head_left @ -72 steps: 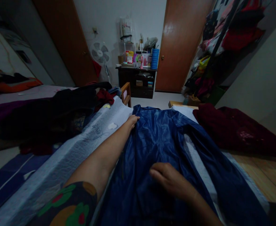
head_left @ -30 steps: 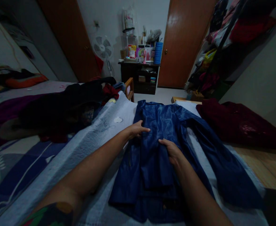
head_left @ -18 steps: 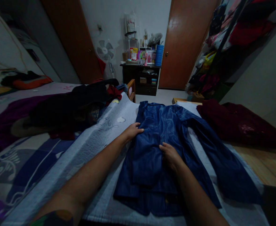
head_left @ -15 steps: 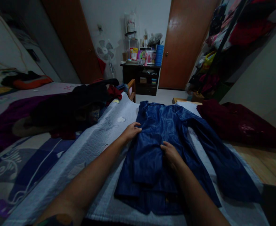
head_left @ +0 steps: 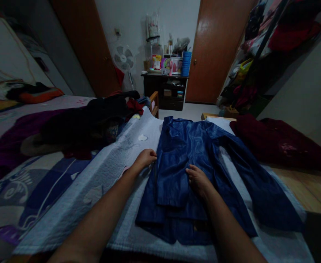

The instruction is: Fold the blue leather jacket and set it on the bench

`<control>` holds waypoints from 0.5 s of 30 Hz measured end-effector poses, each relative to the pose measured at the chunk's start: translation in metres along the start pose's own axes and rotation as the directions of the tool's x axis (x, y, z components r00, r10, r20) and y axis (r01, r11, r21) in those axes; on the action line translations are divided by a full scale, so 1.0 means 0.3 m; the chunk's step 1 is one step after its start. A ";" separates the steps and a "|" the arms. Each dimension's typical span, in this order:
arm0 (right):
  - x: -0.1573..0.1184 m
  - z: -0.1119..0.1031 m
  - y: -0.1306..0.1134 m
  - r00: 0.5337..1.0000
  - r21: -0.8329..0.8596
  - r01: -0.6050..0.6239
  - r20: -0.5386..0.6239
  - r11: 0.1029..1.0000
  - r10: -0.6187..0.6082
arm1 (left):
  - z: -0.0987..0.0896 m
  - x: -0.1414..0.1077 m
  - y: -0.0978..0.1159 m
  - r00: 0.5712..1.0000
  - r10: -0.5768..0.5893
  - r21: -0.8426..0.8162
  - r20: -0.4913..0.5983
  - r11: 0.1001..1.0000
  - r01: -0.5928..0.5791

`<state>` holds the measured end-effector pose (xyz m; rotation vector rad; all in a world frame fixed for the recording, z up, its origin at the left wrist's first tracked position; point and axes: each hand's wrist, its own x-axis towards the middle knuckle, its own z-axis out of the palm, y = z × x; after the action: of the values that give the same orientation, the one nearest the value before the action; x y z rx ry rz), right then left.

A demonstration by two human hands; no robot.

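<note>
A dark blue leather-look jacket (head_left: 177, 157) lies spread on a pale quilted cover, collar end away from me. One sleeve is folded down over its body; the other sleeve (head_left: 261, 182) stretches out to the right. At the jacket's left edge is my left hand (head_left: 146, 157), its fingers closed together on the edge. My right hand (head_left: 197, 179) rests on the middle of the jacket, thumb and fingers pinched at the inner edge of the folded sleeve. Its fingertips are partly dim.
Dark and purple clothes (head_left: 75, 128) are heaped to the left on a patterned blue blanket (head_left: 48, 190). A folded maroon garment (head_left: 281, 146) lies at right on a wooden surface (head_left: 300, 186). Beyond stand a fan (head_left: 124, 58), a dark cabinet (head_left: 164, 93) and a door (head_left: 212, 47).
My left hand has moved left and slightly down from the folded sleeve to the jacket's left edge, its fingers closing. My right hand stays nearly in place.
</note>
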<state>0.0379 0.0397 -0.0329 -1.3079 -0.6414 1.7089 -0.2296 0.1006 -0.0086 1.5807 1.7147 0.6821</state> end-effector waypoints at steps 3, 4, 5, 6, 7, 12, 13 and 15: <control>0.017 -0.013 0.014 1.000 0.027 -0.005 -0.009 1.000 0.005 | 0.007 0.002 0.001 0.999 -0.017 -0.061 -0.038 0.998 0.015; 0.021 -0.016 0.017 1.000 0.033 -0.006 -0.009 0.999 0.006 | 0.010 0.003 0.001 0.999 -0.027 -0.081 -0.041 0.996 0.023; 0.025 -0.019 0.020 1.000 0.039 -0.005 -0.008 0.999 0.006 | 0.015 0.003 0.001 0.998 -0.036 -0.101 -0.043 0.994 0.031; 0.028 -0.022 0.022 1.000 0.042 -0.004 -0.006 0.999 0.004 | 0.021 0.004 0.000 0.998 -0.044 -0.119 -0.045 0.992 0.039; 0.029 -0.023 0.024 1.000 0.043 -0.003 -0.003 0.999 0.003 | 0.026 0.005 0.000 0.998 -0.052 -0.137 -0.048 0.990 0.045; 0.033 -0.029 0.027 1.000 0.043 -0.003 0.014 0.999 0.003 | 0.040 0.001 0.009 0.996 -0.047 -0.232 -0.074 0.972 0.028; 0.036 -0.031 0.029 1.000 0.046 -0.002 0.019 0.999 0.001 | 0.037 -0.004 0.012 0.997 -0.028 -0.260 -0.074 0.965 0.008; 0.042 -0.035 0.035 1.000 0.048 0.003 0.029 0.999 -0.004 | 0.025 -0.021 0.016 0.998 0.047 -0.314 -0.051 0.947 -0.061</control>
<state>0.0434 0.0445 -0.0509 -1.2505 -0.6154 1.7329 -0.2207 0.0942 -0.0089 1.3993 1.5073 0.9724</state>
